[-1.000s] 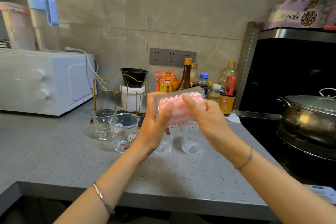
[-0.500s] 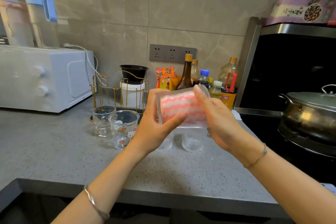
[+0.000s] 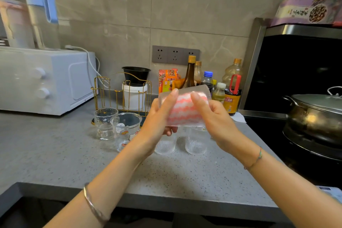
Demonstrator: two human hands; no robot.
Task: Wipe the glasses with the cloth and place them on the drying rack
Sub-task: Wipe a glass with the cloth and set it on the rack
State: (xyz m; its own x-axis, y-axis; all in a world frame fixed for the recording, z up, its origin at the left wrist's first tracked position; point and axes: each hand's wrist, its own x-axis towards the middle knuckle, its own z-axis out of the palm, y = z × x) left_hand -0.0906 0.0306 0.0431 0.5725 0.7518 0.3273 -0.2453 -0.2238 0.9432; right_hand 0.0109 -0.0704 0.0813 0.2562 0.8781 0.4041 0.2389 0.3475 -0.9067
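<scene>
One clear ribbed glass tumbler (image 3: 203,89) was tipped sideways above the grey speckled table (image 3: 55,153); we gripped it with our left hand (image 3: 159,118) curled round its left end and our right hand (image 3: 218,122) curled round its right end. We saw the pink-and-white wavy cloth (image 3: 182,111) packed inside it. The gold wire drying rack (image 3: 118,94) stood behind and left, apart from the tumbler.
</scene>
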